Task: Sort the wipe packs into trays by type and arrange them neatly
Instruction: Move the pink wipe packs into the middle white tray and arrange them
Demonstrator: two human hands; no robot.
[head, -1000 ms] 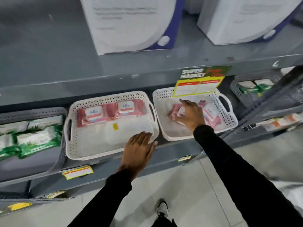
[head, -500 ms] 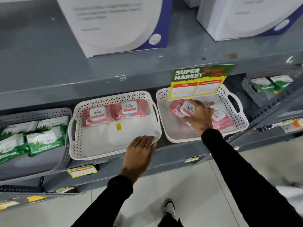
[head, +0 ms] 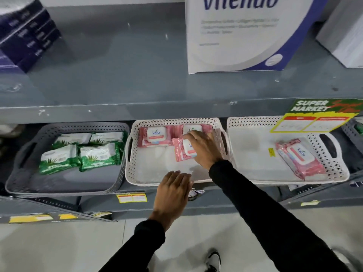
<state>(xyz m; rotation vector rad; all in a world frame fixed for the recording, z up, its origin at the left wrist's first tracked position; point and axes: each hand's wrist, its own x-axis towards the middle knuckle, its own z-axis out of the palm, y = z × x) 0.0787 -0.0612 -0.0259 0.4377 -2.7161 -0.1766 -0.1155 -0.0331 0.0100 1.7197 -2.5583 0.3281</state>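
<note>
Right hand (head: 204, 148) pinches a pink Kara wipe pack (head: 183, 150), standing the long way in the middle white tray (head: 135, 173), maybe touching two sideways packs, while left hand (head: 172, 191) rests flat on the rim.

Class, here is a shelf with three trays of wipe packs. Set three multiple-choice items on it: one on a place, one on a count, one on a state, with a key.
1. Where is the right hand?
A. in the grey tray
B. in the middle tray
C. on the floor

2. How many green packs lie in the grey tray?
A. one
B. four
C. seven

3. What is the left hand doing?
A. holding a pack
B. gripping a box
C. resting open at the middle tray's front rim

Key: 1 B, its fingers close on a pink pack there; 2 B, two rows of two show; 3 C, its fingers lie flat with nothing in its grip.
</note>
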